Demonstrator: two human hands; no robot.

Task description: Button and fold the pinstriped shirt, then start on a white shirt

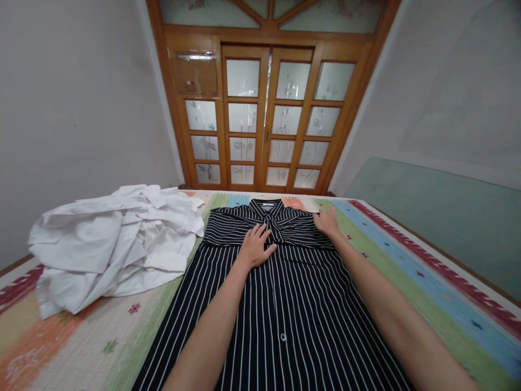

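A black shirt with white stripes (301, 293) lies spread out in front of me, its collar (266, 205) pointing away toward the doors. Both sleeves appear folded inward across the chest. My left hand (255, 247) rests on the middle of the chest, palm down with fingers spread. At the shirt's right shoulder edge, my right hand (325, 221) has its fingers closed at the fabric; the exact grip is partly hidden. A round button (283, 337) shows on the lower front.
A crumpled heap of white clothing (122, 239) lies left of the shirt. Beneath both is a colourful patterned bedspread (391, 260). A pale green panel (443, 217) stands along the right wall. Wooden doors with glass panes (264, 125) are beyond the far edge.
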